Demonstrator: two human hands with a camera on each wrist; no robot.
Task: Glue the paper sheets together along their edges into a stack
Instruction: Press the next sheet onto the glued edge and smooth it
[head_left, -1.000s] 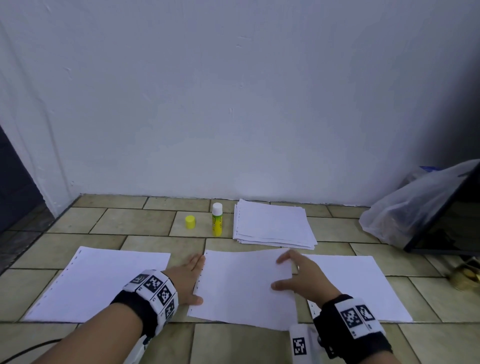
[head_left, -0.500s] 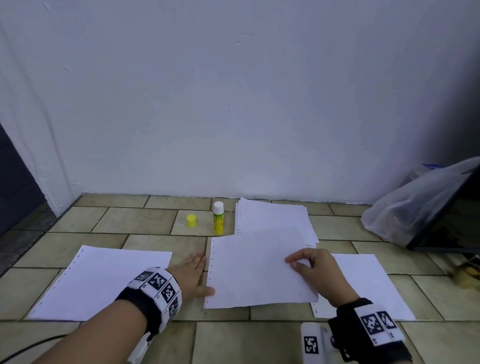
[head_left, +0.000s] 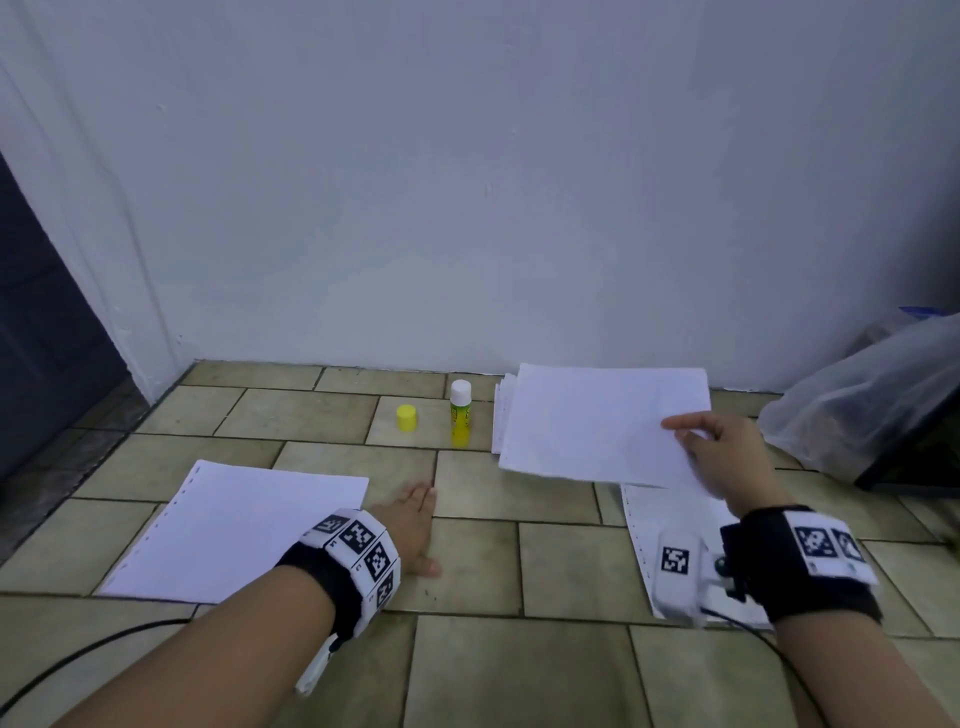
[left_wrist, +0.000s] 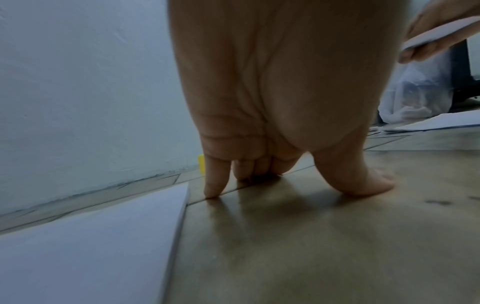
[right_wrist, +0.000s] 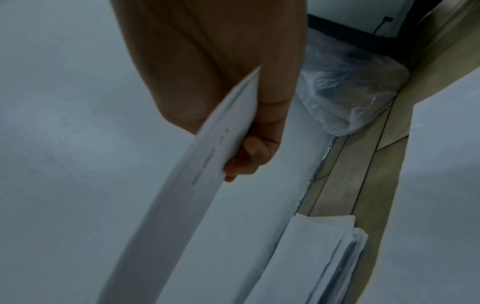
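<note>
The left hand (head_left: 410, 525) lies flat on the tiled floor (head_left: 519, 670), fingers straight and together, thumb spread out to the side; the left wrist view shows the fingertips (left_wrist: 211, 190) and thumb pressing on the tile and holding nothing. The right hand (head_left: 722, 457) is raised off the floor and pinches a held sheet (head_left: 597, 426) of white paper at its right edge, thumb on top and fingers curled beneath, as the right wrist view shows (right_wrist: 244, 160). The sheet hangs in the air roughly level, over the paper behind it.

Just beside the left hand, to its left, a left sheet (head_left: 234, 530) with a punched margin lies flat on the floor. Under the right wrist another, the right sheet (head_left: 670, 525), also lies flat, partly covered by the forearm and wristband. Both wrists wear black bands with square black-and-white markers, and a dark cable (head_left: 78, 660) trails across the tiles at the lower left.

Farther back, near the wall (head_left: 467, 182), a paper stack (head_left: 500, 415) shows its fanned left edges from beneath the held sheet. Just left of it stands a glue stick (head_left: 460, 420), upright and uncapped, yellow body with a white top. Its yellow cap (head_left: 407, 418) sits a little apart to the left. At the far right a clear plastic bag (head_left: 852, 400) slumps against a dark object.
</note>
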